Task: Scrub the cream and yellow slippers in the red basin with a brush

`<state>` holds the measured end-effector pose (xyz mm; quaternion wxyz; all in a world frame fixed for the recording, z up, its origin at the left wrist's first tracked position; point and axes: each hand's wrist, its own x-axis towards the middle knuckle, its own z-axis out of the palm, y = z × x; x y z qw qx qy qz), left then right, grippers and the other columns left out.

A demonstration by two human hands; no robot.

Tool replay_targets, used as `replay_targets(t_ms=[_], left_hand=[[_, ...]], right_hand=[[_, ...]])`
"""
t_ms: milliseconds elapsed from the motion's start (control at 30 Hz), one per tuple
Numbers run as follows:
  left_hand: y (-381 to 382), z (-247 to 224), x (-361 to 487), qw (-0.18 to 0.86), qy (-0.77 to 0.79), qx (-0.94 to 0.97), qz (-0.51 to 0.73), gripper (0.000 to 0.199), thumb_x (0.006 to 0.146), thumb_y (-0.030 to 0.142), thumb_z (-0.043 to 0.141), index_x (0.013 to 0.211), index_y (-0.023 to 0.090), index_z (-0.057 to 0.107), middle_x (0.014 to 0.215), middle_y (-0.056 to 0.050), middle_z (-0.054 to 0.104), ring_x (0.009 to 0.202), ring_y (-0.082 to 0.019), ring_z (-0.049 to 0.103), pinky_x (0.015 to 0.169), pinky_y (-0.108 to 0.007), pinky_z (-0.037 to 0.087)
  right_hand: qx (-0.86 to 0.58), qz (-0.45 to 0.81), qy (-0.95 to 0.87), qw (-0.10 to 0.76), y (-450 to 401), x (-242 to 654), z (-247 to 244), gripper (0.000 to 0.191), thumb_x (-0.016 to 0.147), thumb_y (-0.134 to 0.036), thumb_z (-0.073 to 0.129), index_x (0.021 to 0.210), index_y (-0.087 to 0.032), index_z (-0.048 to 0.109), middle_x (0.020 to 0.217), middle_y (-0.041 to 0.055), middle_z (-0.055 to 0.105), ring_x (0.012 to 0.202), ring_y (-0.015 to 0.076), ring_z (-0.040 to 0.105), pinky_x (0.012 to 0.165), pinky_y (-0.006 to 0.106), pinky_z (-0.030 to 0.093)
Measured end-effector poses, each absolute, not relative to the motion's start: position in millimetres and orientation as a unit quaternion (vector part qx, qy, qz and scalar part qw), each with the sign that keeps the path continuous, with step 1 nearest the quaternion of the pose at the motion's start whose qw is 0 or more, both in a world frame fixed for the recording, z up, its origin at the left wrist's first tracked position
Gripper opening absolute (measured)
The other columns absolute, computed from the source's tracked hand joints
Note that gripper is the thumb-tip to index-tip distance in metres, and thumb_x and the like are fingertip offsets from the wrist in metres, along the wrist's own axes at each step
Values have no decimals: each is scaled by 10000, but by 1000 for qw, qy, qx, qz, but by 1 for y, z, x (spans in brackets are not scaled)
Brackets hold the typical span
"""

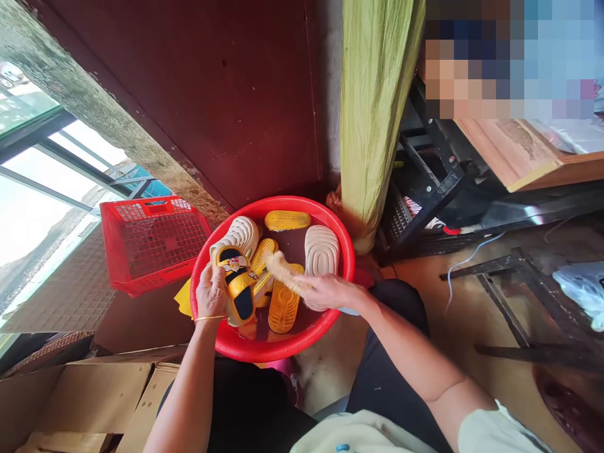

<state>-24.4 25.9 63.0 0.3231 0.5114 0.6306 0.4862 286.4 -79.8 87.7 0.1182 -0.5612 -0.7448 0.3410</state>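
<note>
In front of my knees is a round red basin with dark water and several sandals in it. My left hand grips a yellow sandal with dark straps at the basin's left side. My right hand is closed round a scrub brush, its pale bristles just right of that sandal. Other yellow sandals lie about the brush: one sole up, another near the back rim. A cream sandal shows its ridged sole at the right; a white sandal sits at the back left.
A red plastic crate stands left of the basin. Cardboard boxes are at the lower left. A yellow-green curtain hangs behind the basin. At the right are a wooden-topped table and a dark stool.
</note>
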Motion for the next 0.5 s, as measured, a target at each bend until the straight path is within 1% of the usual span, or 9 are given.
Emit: replay_targets(t_ms=[67, 100, 167, 200, 267, 333, 367, 433, 500], left_hand=[[32, 63, -22, 351, 626, 548, 431, 491, 790, 580, 723, 1102, 200, 720, 833, -25, 733, 798, -216, 670, 752, -288, 532], [35, 62, -19, 362, 625, 560, 405, 451, 766, 553, 749, 1049, 201, 730, 766, -20, 715, 746, -215, 655, 721, -286, 520], [43, 62, -12, 353, 630, 581, 375, 344, 714, 475, 801, 938, 221, 738, 710, -22, 692, 741, -234, 652, 741, -298, 511], [47, 62, -8, 333, 632, 593, 372, 298, 686, 428, 824, 896, 235, 737, 727, -29, 697, 798, -256, 666, 795, -314, 512], [59, 65, -1, 291, 623, 615, 385, 245, 646, 339, 843, 850, 259, 732, 823, -53, 723, 993, -313, 671, 949, -366, 489], [74, 69, 11, 272, 602, 636, 399, 223, 631, 275, 838, 826, 268, 731, 917, -80, 737, 1181, -352, 617, 1081, -410, 423], [82, 71, 20, 275, 592, 645, 399, 213, 626, 252, 839, 808, 268, 730, 943, -89, 741, 1246, -359, 585, 1114, -412, 399], [100, 70, 44, 312, 583, 643, 387, 202, 618, 222, 852, 763, 268, 719, 940, -92, 743, 1293, -354, 563, 1100, -385, 418], [118, 63, 75, 402, 599, 579, 379, 200, 628, 223, 864, 720, 261, 690, 864, -83, 730, 1219, -339, 623, 974, -346, 502]], right_hand=[[-613, 326, -694, 190, -68, 298, 92, 574, 994, -351, 530, 1563, -312, 466, 1107, 69, 766, 870, 218, 726, 752, 285, 514], [-629, 328, -668, 226, -63, 303, 94, 594, 988, -326, 534, 1574, -275, 449, 1099, 76, 761, 842, 207, 721, 742, 278, 520], [-642, 357, -613, 290, -54, 312, 98, 621, 993, -329, 520, 1593, -214, 404, 1015, 75, 752, 709, 180, 696, 658, 271, 531], [-641, 380, -587, 317, -51, 315, 99, 632, 1000, -354, 507, 1601, -204, 378, 948, 60, 740, 626, 166, 668, 593, 266, 526], [-618, 431, -547, 366, -47, 321, 101, 646, 1009, -412, 484, 1608, -216, 341, 850, 23, 700, 512, 140, 603, 490, 253, 501], [-592, 458, -517, 417, -45, 325, 102, 644, 1000, -433, 484, 1593, -225, 346, 825, 9, 666, 496, 130, 581, 449, 240, 489], [-581, 465, -503, 440, -43, 325, 101, 640, 991, -434, 488, 1580, -218, 360, 827, 11, 654, 513, 135, 590, 436, 235, 487], [-559, 475, -482, 479, -40, 326, 101, 638, 971, -444, 499, 1547, -193, 391, 847, 29, 644, 567, 158, 626, 411, 229, 481], [-540, 485, -471, 500, -36, 326, 100, 640, 958, -466, 510, 1526, -190, 402, 872, 41, 647, 597, 171, 648, 398, 226, 479]])
